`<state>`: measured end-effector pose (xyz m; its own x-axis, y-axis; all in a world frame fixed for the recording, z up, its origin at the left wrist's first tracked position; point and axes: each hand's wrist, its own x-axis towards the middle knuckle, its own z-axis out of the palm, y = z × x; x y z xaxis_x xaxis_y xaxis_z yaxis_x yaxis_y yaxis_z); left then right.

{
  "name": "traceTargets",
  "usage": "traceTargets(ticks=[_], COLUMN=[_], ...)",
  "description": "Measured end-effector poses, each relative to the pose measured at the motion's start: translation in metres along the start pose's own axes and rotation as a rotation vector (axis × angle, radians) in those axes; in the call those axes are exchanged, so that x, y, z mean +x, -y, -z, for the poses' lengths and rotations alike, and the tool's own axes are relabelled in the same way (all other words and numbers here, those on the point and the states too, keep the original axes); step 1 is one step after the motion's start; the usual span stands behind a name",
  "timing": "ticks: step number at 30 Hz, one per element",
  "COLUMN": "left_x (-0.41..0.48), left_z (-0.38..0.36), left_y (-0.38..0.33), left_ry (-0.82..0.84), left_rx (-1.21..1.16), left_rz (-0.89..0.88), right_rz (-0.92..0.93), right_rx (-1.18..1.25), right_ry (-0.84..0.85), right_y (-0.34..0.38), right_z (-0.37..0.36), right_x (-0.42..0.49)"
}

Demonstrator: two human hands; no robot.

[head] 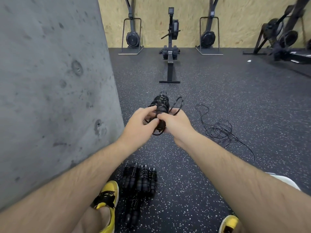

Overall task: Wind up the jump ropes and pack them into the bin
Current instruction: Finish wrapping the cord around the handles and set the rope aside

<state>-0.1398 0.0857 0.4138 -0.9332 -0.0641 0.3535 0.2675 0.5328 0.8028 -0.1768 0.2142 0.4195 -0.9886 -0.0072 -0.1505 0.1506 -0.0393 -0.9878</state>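
Speckled rubber floor, concrete wall at left. We grip 1 jump rope mid-air: left hand pinches the cord, right hand clasps the wound handles. Risk: the last free loop springs off and coils unravel. Loose rope lies right; wound ropes near our shoe. No bin visible. No legible writing.

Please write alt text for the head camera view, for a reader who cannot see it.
Both hands, left hand and right hand, grip a partly wound black jump rope above a speckled gym floor. Wound ropes lie near the person's yellow shoe; a loose rope sprawls to the right.
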Motion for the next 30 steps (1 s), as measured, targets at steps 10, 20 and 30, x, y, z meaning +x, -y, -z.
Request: traceTargets(ticks=[10,20,30], left_x=[0.003,-0.02,-0.124], left_z=[0.019,0.002,-0.099], left_y=[0.028,0.08,0.205], left_ry=[0.079,0.105,0.086], left_rx=[-0.364,-0.43,-0.291], left_rz=[0.202,0.455,0.842], right_rz=[-0.054,-0.135,-0.362], right_rx=[0.123,-0.295,-0.443], right_ry=[0.091,0.025,0.082], right_y=[-0.021,-0.08,-0.25], right_z=[-0.03,-0.031,-0.01], right_x=[0.003,0.001,-0.015])
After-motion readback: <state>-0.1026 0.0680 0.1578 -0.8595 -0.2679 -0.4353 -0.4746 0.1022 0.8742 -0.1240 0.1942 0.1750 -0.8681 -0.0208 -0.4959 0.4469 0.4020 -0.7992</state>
